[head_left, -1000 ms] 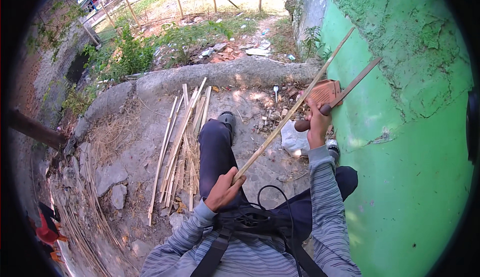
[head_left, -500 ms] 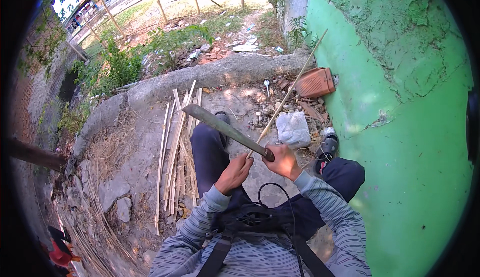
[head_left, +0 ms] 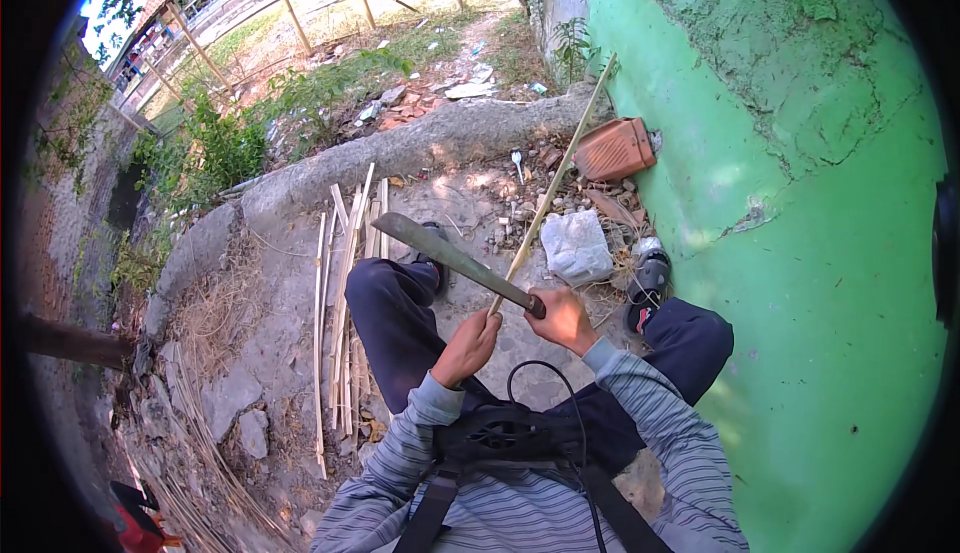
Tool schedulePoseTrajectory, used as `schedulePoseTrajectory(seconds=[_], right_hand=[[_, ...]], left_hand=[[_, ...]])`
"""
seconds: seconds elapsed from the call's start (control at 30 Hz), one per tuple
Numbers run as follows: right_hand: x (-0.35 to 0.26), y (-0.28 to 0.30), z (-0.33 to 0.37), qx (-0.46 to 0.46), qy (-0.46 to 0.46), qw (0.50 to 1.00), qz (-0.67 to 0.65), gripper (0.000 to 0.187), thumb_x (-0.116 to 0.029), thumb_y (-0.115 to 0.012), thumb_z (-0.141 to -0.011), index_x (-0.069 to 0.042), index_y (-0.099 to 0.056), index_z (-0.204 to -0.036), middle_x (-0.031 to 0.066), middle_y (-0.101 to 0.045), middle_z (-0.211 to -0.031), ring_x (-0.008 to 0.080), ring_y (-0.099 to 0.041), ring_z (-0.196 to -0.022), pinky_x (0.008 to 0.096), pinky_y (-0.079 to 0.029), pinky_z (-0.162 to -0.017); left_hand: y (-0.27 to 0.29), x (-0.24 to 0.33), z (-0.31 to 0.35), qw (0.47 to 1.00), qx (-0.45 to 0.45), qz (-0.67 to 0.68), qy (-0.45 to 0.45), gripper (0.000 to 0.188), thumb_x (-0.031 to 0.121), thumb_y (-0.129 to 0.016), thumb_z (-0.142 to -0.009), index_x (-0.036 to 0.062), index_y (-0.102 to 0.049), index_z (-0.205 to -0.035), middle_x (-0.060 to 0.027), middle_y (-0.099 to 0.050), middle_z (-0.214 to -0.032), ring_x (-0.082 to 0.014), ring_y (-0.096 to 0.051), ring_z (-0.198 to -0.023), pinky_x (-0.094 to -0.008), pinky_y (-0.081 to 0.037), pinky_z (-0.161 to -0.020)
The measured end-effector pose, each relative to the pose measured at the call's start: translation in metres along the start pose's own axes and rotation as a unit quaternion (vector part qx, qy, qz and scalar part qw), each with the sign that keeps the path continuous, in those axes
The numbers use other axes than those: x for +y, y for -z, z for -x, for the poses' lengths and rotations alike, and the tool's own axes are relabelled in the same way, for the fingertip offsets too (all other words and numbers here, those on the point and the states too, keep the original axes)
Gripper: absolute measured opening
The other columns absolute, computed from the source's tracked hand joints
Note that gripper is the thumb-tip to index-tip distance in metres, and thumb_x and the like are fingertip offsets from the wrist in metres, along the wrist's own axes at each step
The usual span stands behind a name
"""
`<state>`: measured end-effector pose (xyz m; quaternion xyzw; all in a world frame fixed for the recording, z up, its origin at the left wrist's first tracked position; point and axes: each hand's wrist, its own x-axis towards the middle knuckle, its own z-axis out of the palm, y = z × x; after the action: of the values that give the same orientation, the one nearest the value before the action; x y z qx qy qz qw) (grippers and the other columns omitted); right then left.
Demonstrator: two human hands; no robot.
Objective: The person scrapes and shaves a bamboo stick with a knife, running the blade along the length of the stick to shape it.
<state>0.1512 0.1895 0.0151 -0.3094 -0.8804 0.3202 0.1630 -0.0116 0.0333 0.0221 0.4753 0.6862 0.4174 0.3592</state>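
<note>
My right hand (head_left: 564, 321) is closed round the handle of a machete (head_left: 455, 265), whose long dark blade points up and to the left. The blade crosses over a thin bamboo strip (head_left: 556, 183). Fingers of my left hand (head_left: 468, 346) pinch the strip's near end, just below the blade. From there the strip slants away up and to the right, its far tip near the green wall. Whether the edge touches the strip I cannot tell. Left of my knee lies a bundle of split bamboo strips (head_left: 347, 303) on the ground.
A green wall (head_left: 800, 353) runs along my right. Ahead curves a low concrete kerb (head_left: 400, 151). Near my right foot lie a white block (head_left: 577, 248), an orange clay tile (head_left: 615, 150) and rubble. A red object (head_left: 140, 531) shows at the lower left, beside long thin strips (head_left: 200, 443).
The bamboo strip stands slightly steeper, with its far tip shifted left. The machete stays across it, and both hands keep their grips. The whole view has shifted slightly, and my left knee sits farther left.
</note>
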Motion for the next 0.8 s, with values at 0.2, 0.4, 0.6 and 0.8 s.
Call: schedulePoseTrajectory(seconds=[0.2,0.4,0.6,0.8], right_hand=[[-0.010,-0.002,-0.009,0.001,-0.029,0.999,0.044,0.016,-0.025,-0.075,-0.079,-0.013,-0.072,-0.087,0.0182,-0.069,-0.075,0.0417,-0.070,-0.075,0.0518,-0.055,-0.066],[-0.015,-0.017,-0.005,0.003,-0.051,0.998,0.024,0.014,-0.027,-0.069,-0.084,-0.014,-0.072,-0.088,0.0191,-0.070,-0.076,0.0441,-0.070,-0.075,0.0548,-0.056,-0.068],[-0.011,-0.044,0.013,-0.014,-0.054,0.998,0.000,0.017,-0.030,-0.069,-0.084,-0.014,-0.072,-0.087,0.0200,-0.070,-0.075,0.0450,-0.070,-0.075,0.0563,-0.055,-0.069],[-0.017,-0.073,0.030,-0.097,-0.105,0.989,0.037,0.020,-0.031,-0.069,-0.083,-0.012,-0.072,-0.089,0.0208,-0.070,-0.080,0.0450,-0.070,-0.079,0.0550,-0.056,-0.071]], left_hand=[[0.004,-0.003,-0.002,0.979,-0.056,0.154,0.119,0.032,0.034,-0.046,-0.111,0.0093,-0.048,-0.090,0.0075,-0.040,-0.067,-0.0054,-0.036,-0.054,-0.0270,-0.030,-0.048],[0.020,0.019,0.005,0.948,-0.080,0.227,0.209,0.027,0.032,-0.046,-0.110,0.0126,-0.046,-0.091,0.0077,-0.036,-0.066,-0.0059,-0.033,-0.051,-0.0271,-0.027,-0.045],[0.031,0.007,0.020,0.858,-0.151,0.378,0.312,0.029,0.031,-0.045,-0.109,0.0164,-0.040,-0.084,0.0074,-0.030,-0.064,-0.0061,-0.027,-0.049,-0.0259,-0.022,-0.042],[0.033,-0.017,0.046,0.805,-0.169,0.422,0.382,0.024,0.028,-0.042,-0.106,0.0190,-0.038,-0.083,0.0076,-0.026,-0.065,-0.0057,-0.023,-0.049,-0.0246,-0.020,-0.041]])
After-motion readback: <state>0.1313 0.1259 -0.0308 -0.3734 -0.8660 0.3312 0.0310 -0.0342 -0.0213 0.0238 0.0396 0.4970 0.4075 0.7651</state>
